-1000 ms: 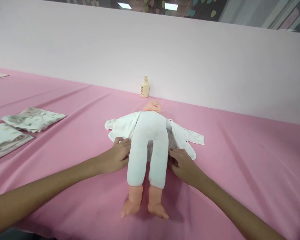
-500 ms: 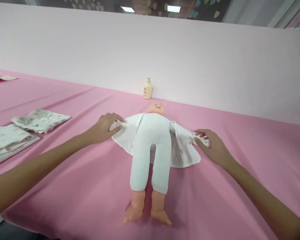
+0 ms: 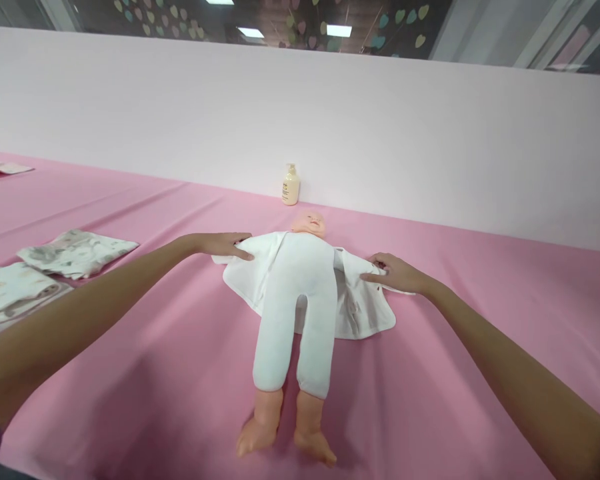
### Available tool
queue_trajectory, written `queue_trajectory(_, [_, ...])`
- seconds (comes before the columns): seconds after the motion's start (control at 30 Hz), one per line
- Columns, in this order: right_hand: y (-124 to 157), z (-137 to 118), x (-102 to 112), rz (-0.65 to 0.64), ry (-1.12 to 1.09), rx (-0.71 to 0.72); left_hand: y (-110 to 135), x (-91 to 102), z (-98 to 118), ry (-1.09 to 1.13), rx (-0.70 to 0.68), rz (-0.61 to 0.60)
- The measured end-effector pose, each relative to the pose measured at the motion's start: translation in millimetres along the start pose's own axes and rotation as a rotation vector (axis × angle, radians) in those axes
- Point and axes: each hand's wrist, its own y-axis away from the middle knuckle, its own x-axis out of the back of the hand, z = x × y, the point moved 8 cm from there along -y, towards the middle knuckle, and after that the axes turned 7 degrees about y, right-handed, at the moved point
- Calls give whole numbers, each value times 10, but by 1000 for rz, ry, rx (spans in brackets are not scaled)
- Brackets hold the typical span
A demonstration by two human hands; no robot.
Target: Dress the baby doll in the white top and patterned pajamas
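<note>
- Your left hand [image 3: 225,245] lies over the shirt's sleeve, beside the doll's [image 3: 304,273] upper trunk, thumb and fingers spread across the cloth; whether it grips, you can't tell from here.
- Your right hand [image 3: 393,272] is on the other sleeve, across the doll, thumb on the front; a firm pinch can't be made out either.
- The shirt [image 3: 364,313] lies open behind the doll, its 2 front panels spread out to either side, neither crossing the chest.
- The doll's long axis runs away from you, feet nearest, head farthest; the sleeves point outward across that line.
- Your 2 hands look about equally near the doll's trunk, but your left sits a little closer to its head end.
- Beyond the doll's head stands a bottle [image 3: 291,187].
</note>
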Motion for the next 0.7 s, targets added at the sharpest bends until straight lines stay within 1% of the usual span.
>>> queue_trajectory(0.1, [26, 40, 174, 53, -59, 6, -44, 118, 46, -46, -11, 30])
queue_trajectory(0.17, [60, 81, 234, 43, -60, -33, -83, 176, 91, -92, -16, 63])
queue_trajectory(0.27, [138, 131, 228, -9, -30, -122, -138, 194, 133, -119, -10, 92])
queue_trajectory(0.33, [200, 153, 194, -30, -28, -171, -153, 182, 112, -124, 12, 99])
queue_trajectory(0.47, [298, 272, 124, -34, -51, -225, -108, 160, -43, -101, 39, 59])
queue_trajectory(0.57, [342, 476, 99, -37, 4, -226, -32, 197, -221, -51, 33, 33])
queue_trajectory(0.63, [392, 637, 85, -58, 55, -221, 19, 219, -346, -4, 34, 17])
queue_trajectory(0.7, [477, 789, 66, -90, 48, -228, 59, 226, -427, 49, 15, 13])
